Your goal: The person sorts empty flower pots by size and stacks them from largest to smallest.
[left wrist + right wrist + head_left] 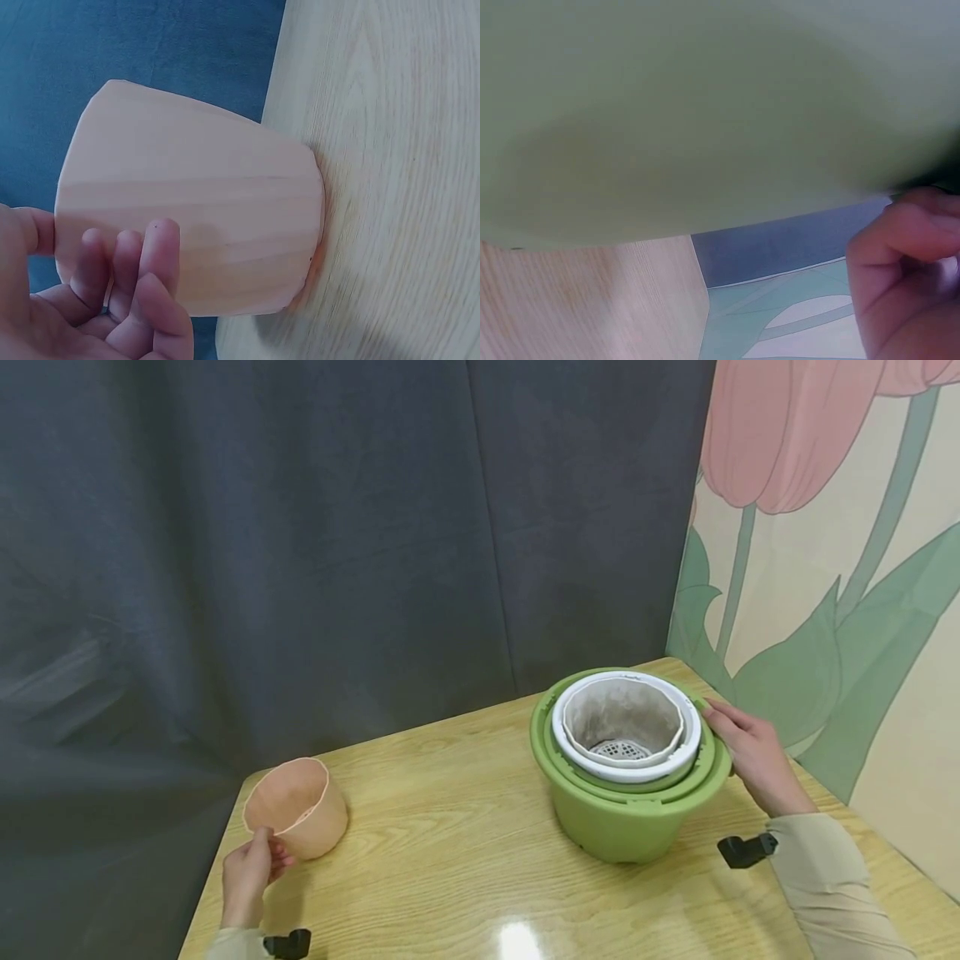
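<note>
A peach plant pot (318, 827) is at the table's left end, its wavy rim facing up. My left hand (247, 872) pinches the near rim between thumb and fingers; in the left wrist view, the fingers (161, 255) curl beside the pot's wall (195, 165). On the right is a large green pot (615, 827) with another green pot, a white pot (558, 727) and a greyish-white pot (622, 706) with a grated bottom nested inside. My right hand (761, 760) grips the large pot's right rim. Its green wall (667, 135) fills most of the right wrist view.
The wooden table (420, 827) reaches a dark curtain (337, 568) at the back. A wall painted with tulips (810, 610) runs along the right side. Bare tabletop lies between the peach pot and the green pot.
</note>
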`<state>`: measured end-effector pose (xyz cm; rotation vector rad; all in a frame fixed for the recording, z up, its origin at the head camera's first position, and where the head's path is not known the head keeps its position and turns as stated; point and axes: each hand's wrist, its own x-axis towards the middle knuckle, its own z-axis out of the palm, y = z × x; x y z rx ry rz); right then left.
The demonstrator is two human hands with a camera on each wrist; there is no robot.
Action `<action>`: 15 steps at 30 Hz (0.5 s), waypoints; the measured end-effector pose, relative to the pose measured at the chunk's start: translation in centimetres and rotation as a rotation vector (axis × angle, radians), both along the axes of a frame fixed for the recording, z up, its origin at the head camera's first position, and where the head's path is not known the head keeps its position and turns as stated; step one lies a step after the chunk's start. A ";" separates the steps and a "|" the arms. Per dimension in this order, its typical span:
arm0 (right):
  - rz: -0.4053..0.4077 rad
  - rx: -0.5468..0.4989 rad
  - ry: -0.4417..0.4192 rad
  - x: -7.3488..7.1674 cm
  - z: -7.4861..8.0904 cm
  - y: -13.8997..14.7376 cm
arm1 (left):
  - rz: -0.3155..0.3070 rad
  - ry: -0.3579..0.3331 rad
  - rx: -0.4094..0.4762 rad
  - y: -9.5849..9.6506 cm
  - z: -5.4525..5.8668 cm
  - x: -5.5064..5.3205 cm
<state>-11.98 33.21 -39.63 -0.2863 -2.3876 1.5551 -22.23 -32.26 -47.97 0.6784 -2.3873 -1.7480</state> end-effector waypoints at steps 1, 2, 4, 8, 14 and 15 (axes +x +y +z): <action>0.000 -0.001 0.000 0.0 0.0 0.0 | 0.007 0.005 0.020 -0.5 -0.8 -0.4; 0.001 -0.002 -0.001 0.0 0.0 0.0 | 0.012 0.006 0.026 -0.9 -1.6 -0.8; 0.004 -0.002 -0.001 0.1 0.1 -0.1 | 0.009 0.010 0.051 -1.8 -2.8 -1.6; 0.003 -0.003 -0.003 0.2 0.0 0.0 | 0.026 0.008 0.087 -2.3 -3.8 -2.4; -0.006 0.010 -0.005 0.1 0.0 0.1 | 0.048 0.042 0.145 -1.7 -3.2 -2.0; -0.006 0.011 -0.005 0.1 0.0 0.1 | 0.048 0.056 0.140 -1.6 -3.1 -1.9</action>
